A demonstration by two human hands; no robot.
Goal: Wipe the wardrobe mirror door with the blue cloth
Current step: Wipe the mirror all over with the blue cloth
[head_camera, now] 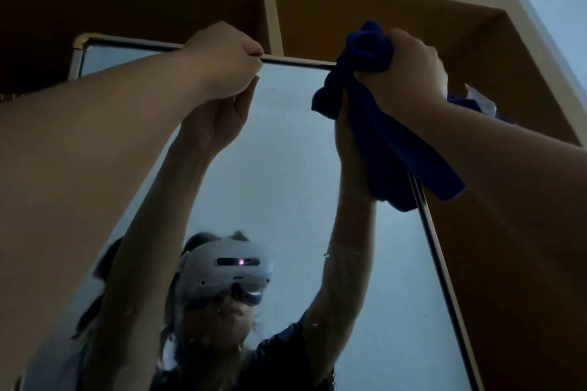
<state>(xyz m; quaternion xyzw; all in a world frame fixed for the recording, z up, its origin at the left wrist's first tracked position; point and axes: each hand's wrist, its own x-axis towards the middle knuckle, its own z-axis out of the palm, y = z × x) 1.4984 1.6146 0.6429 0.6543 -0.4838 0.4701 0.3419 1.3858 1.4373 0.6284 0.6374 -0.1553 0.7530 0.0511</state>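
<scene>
Blue cloth (374, 111), bunched and gripped in the right hand (409, 70), sits upper right of the frame, against the top right corner of the wardrobe mirror door (286, 149), its loose end hanging over the mirror's right edge. Left hand (222, 57), upper centre, curls its fingers over the mirror's top frame. Both raised forearms block much of the glass; a headset (227, 270) is reflected lower centre.
</scene>
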